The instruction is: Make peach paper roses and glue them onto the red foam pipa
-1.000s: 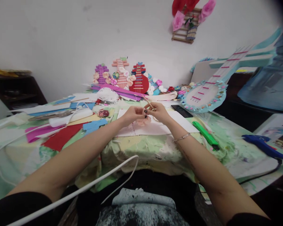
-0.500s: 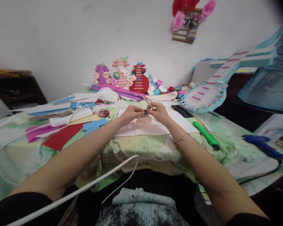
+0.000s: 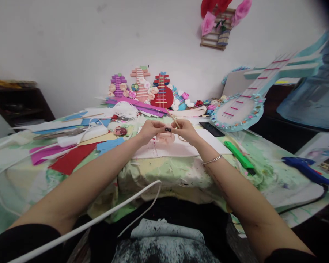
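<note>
My left hand (image 3: 151, 130) and my right hand (image 3: 186, 131) meet over a white sheet (image 3: 205, 143) in the middle of the table. Between their closed fingertips is a small black piece (image 3: 168, 129) with light spots, too small to name. A thin wooden stick (image 3: 171, 115) also sticks up from my right hand, slanting to the upper left. Just below the fingertips, a pale pink piece (image 3: 165, 138) shows against the sheet; I cannot tell whether it is held or lies there.
A green utility knife (image 3: 239, 157), a black phone (image 3: 211, 129) and a blue glue gun (image 3: 307, 170) lie to the right. Red felt (image 3: 72, 159) and blue scraps lie left. Decorated lute models (image 3: 161, 93) stand behind. A white cable (image 3: 98, 223) crosses in front.
The small black piece has turned slightly and now lies more level between my fingertips. The stick's tip has shifted slightly right. Both hands stay in nearly the same place.
</note>
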`<state>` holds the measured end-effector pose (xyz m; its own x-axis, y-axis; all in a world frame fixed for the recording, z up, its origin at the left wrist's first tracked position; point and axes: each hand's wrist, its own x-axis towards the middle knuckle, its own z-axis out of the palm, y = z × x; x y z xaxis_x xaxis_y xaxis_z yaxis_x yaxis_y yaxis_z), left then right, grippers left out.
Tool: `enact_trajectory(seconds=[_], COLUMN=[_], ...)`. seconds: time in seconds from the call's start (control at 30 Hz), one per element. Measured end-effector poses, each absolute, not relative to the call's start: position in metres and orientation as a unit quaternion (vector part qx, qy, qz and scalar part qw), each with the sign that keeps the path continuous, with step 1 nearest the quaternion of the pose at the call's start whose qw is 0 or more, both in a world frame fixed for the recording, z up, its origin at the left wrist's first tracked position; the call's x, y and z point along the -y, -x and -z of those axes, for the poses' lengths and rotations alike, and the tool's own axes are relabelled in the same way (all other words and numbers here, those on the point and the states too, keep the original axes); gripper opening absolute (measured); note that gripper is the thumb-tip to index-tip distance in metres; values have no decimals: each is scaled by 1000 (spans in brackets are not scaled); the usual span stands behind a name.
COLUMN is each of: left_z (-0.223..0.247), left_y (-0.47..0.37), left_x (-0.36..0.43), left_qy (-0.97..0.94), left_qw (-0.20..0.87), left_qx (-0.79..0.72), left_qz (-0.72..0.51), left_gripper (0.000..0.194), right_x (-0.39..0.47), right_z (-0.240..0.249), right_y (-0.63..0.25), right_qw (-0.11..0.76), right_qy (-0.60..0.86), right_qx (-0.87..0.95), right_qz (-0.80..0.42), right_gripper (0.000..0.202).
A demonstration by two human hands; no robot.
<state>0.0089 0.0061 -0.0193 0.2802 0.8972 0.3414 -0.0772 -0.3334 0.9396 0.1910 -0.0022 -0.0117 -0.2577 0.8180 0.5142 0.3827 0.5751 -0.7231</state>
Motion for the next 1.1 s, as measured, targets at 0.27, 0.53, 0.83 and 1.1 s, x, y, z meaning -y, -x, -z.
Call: enact_trajectory(seconds=[0.27, 0.53, 0.83, 1.1], left_z=[20, 19, 18, 20], left_y=[-8, -7, -8, -9], left_x=[-8, -7, -2, -10], left_qy=[-641, -654, -656, -648], left_qw=[491, 478, 486, 468], left_qx=[-293, -309, -301, -314], left_qz=[-512, -498, -492, -512], left_gripper=[38, 28, 32, 31], right_x=[9, 6, 10, 9], right_z=[8, 11, 9, 9], right_y=[-189, -192, -193, -193], right_qw=[472, 473, 449, 446], right_qy=[396, 388, 374, 371], right_qx=[726, 714, 730, 726], right_qz=[-304, -340, -354, -369], right_gripper=[38, 29, 26, 27])
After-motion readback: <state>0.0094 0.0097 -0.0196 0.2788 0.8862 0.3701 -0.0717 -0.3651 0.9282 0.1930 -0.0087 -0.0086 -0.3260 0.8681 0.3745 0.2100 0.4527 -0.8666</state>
